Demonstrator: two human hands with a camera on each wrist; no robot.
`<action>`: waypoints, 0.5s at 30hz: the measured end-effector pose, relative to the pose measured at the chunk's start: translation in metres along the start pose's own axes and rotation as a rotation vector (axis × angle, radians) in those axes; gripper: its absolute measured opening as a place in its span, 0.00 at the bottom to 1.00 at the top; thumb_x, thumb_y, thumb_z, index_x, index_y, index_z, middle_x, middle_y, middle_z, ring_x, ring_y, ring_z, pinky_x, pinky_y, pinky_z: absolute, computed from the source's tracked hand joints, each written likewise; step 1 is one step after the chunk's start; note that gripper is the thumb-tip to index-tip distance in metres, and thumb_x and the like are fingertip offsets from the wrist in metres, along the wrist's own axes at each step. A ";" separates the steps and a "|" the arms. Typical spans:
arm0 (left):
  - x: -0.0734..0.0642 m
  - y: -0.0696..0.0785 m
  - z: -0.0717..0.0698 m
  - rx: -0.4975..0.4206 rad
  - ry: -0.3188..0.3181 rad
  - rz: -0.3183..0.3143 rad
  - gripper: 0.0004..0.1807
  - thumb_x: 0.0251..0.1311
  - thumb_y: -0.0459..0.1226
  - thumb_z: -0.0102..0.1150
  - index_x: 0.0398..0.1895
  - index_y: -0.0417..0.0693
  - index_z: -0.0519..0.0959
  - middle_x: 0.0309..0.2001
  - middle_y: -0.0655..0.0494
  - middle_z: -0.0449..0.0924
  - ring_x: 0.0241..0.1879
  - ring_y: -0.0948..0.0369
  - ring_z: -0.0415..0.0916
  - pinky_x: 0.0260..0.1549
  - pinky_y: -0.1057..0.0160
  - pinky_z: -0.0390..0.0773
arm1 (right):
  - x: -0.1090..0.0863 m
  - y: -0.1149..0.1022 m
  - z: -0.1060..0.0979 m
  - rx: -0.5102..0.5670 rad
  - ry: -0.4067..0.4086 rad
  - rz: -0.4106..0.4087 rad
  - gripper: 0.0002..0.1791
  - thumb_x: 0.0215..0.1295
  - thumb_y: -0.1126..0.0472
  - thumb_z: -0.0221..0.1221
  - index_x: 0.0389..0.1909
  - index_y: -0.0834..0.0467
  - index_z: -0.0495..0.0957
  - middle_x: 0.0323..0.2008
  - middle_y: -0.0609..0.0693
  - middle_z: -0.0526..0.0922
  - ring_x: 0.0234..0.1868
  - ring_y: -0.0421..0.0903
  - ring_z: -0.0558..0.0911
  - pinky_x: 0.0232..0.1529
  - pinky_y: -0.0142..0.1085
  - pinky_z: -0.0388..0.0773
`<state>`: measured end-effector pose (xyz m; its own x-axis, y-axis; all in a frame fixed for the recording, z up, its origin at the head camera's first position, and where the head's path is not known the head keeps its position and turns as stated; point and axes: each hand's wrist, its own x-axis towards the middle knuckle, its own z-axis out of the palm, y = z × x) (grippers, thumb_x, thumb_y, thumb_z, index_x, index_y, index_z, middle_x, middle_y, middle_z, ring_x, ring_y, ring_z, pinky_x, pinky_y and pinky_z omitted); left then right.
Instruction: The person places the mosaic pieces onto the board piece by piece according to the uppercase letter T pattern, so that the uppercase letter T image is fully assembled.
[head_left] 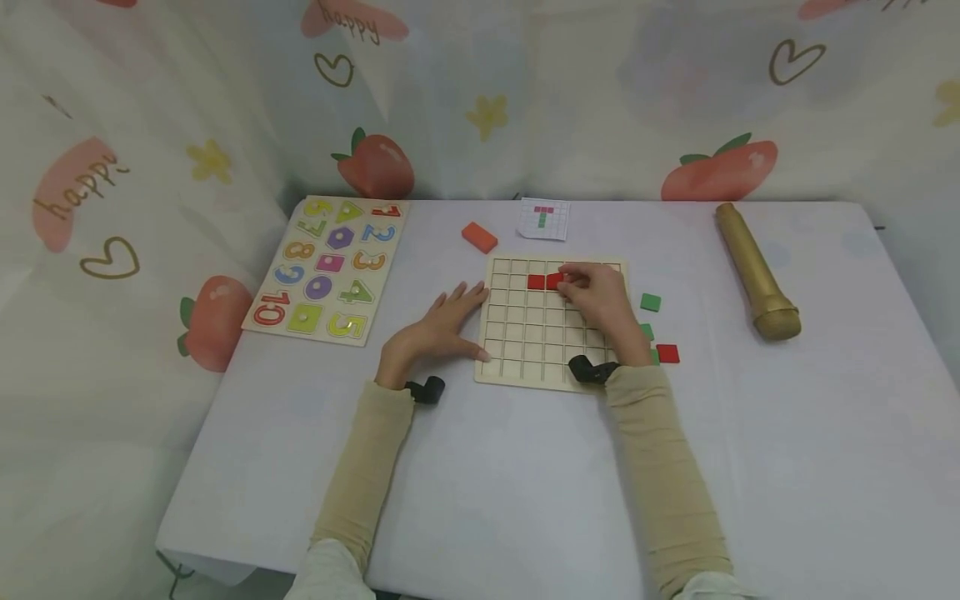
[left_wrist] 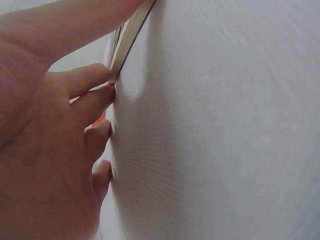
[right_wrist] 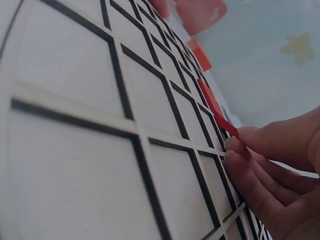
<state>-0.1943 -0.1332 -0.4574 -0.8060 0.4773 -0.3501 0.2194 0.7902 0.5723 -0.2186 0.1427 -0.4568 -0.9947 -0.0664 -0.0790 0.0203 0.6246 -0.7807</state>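
Note:
A wooden grid board (head_left: 517,350) lies on the table, with one red square tile (head_left: 536,282) in a cell of its second row. My right hand (head_left: 600,300) pinches a second red tile (head_left: 553,281) between thumb and fingers, just right of the first. In the right wrist view that pinched tile (right_wrist: 227,125) looks tilted, its near edge raised off the grid. Along the board's left edge, my left hand (head_left: 435,333) rests with fingers spread and thumb at the lower left corner. Its fingertips touch the tabletop and board edge in the left wrist view.
Green tiles (head_left: 650,302) and a red tile (head_left: 667,354) lie right of the board, partly behind my right wrist. Beyond the board are an orange block (head_left: 479,237) and a pattern card (head_left: 543,219). A number puzzle (head_left: 322,275) lies left, a gold microphone-shaped object (head_left: 757,271) right.

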 end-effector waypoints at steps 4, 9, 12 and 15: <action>-0.001 0.001 -0.001 0.002 0.001 0.000 0.61 0.55 0.51 0.76 0.85 0.56 0.46 0.85 0.62 0.36 0.84 0.60 0.24 0.81 0.58 0.26 | 0.000 -0.001 0.001 -0.022 0.006 -0.002 0.20 0.74 0.64 0.59 0.63 0.65 0.79 0.51 0.62 0.83 0.51 0.56 0.83 0.54 0.46 0.82; -0.001 0.002 -0.001 0.001 0.003 0.001 0.61 0.55 0.51 0.76 0.85 0.56 0.46 0.85 0.62 0.36 0.84 0.60 0.24 0.81 0.58 0.26 | -0.001 0.000 0.000 -0.028 0.001 -0.010 0.22 0.74 0.64 0.59 0.66 0.65 0.77 0.53 0.63 0.82 0.53 0.57 0.83 0.57 0.49 0.82; -0.002 0.002 -0.001 -0.001 0.001 0.001 0.61 0.54 0.51 0.77 0.85 0.55 0.46 0.85 0.62 0.36 0.84 0.60 0.24 0.81 0.57 0.26 | -0.003 0.002 -0.003 -0.021 -0.007 -0.016 0.22 0.74 0.64 0.59 0.67 0.63 0.76 0.53 0.62 0.82 0.52 0.57 0.83 0.57 0.49 0.82; -0.001 0.001 -0.001 0.000 0.000 0.002 0.62 0.54 0.51 0.77 0.85 0.55 0.46 0.85 0.62 0.36 0.84 0.59 0.25 0.82 0.57 0.26 | -0.006 0.003 -0.011 -0.012 -0.004 -0.021 0.22 0.74 0.62 0.58 0.66 0.60 0.77 0.53 0.60 0.83 0.53 0.56 0.83 0.55 0.48 0.81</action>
<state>-0.1939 -0.1328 -0.4559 -0.8054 0.4791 -0.3488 0.2209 0.7889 0.5735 -0.2142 0.1538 -0.4520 -0.9945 -0.0825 -0.0649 -0.0019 0.6325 -0.7745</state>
